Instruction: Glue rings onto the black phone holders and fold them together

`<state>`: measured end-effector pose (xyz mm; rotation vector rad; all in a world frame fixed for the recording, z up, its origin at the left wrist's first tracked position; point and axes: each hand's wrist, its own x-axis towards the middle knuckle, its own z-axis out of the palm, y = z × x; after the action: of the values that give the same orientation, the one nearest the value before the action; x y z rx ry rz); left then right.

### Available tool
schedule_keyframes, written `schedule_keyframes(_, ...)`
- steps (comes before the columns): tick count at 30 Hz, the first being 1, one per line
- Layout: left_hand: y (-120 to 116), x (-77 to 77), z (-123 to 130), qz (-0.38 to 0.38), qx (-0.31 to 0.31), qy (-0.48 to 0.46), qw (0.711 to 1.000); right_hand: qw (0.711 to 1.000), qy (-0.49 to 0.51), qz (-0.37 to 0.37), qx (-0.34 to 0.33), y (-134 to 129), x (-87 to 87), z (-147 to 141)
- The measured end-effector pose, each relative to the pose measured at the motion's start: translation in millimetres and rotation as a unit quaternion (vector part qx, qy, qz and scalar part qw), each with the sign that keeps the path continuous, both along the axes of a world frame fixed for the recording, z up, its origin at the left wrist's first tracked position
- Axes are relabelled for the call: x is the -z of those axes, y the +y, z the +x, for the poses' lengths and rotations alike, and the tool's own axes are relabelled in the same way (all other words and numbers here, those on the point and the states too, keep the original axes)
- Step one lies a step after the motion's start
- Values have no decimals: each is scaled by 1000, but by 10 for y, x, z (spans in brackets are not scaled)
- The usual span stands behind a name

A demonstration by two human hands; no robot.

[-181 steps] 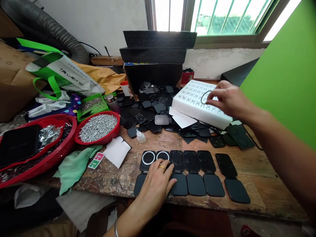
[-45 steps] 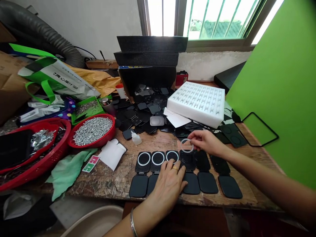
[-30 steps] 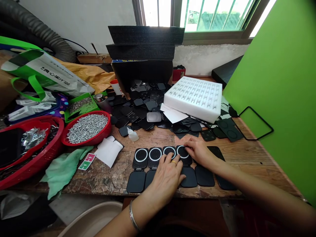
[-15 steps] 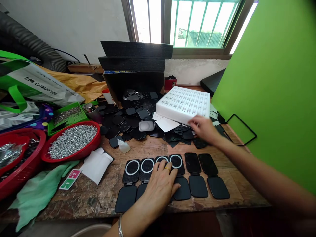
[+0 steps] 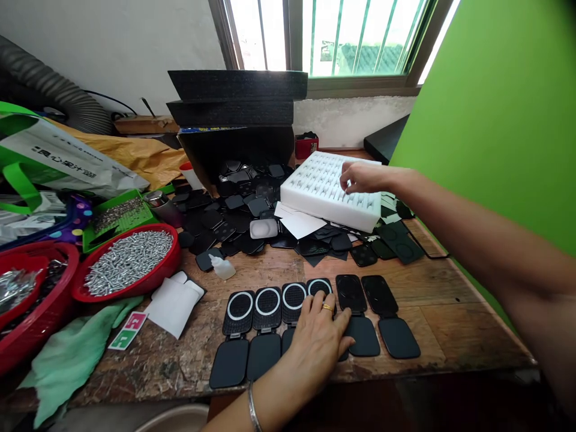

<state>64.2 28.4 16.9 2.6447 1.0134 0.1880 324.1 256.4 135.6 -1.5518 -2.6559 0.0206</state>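
Observation:
Several black hinged two-panel pieces (image 5: 267,309) lie unfolded in a row along the table's front. The ones to the left carry a white ring (image 5: 240,306) on the upper panel; the two at the right end have plain glossy upper panels (image 5: 380,295). My left hand (image 5: 317,327) rests with spread fingers over the middle of this row, hiding parts of the pieces below. Over the white foam tray (image 5: 330,210), full of slots with small thin parts, my right hand (image 5: 360,178) has its fingers pinched together. What they grip is too small to make out.
Behind the row, black plates (image 5: 216,219) are heaped before an open box (image 5: 238,147). A small white bottle (image 5: 222,267) stands near them. A red basin of metal pins (image 5: 128,261) and a green cloth (image 5: 67,369) are left. A green panel (image 5: 504,150) bounds the right.
My right hand has moved from the tray's front edge up over its slots. My left hand has slid right along the row, uncovering a ringed panel. The view has shifted slightly.

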Motion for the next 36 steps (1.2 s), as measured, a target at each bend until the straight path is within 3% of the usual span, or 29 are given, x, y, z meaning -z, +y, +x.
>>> schedule_keyframes(3, -5, 40, 27, 1, -10, 2, 1000, 994, 92, 66, 5, -359, -157, 13)
schedule_keyframes(5, -5, 54, 27, -2, -11, 1, 1000, 982, 186, 8, 24, -720, -58, -26)
schedule_keyframes(9, -8, 73, 21, 17, 4, -9, 1000, 917, 332, -198, 96, -1397, 579, -202)
schedule_keyframes(11, -9, 78, 25, 28, 9, -11, 1000, 894, 375, -206, 134, -1600, 932, -285)
schedule_keyframes(13, -11, 78, 31, 33, 11, -6, 999, 889, 384, -190, 159, -1710, 1199, -340)
schedule_keyframes(17, -15, 72, 39, 28, 11, 5, 1000, 910, 355, -120, 177, -1802, 1443, -396)
schedule_keyframes(24, 8, 40, 68, 19, 17, 19, 999, 947, 274, -50, 161, -1933, 1465, -473)
schedule_keyframes(30, 28, 78, 124, 47, 27, 20, 998, 988, 101, -59, 97, -2101, 1375, -466)
schedule_keyframes(33, 42, 97, 155, 52, 24, 19, 998, 996, 27, -59, 65, -2138, 1287, -465)
schedule_keyframes(36, 71, 87, 184, 47, 23, 13, 999, 993, 64, -96, 32, -1913, 1086, -394)
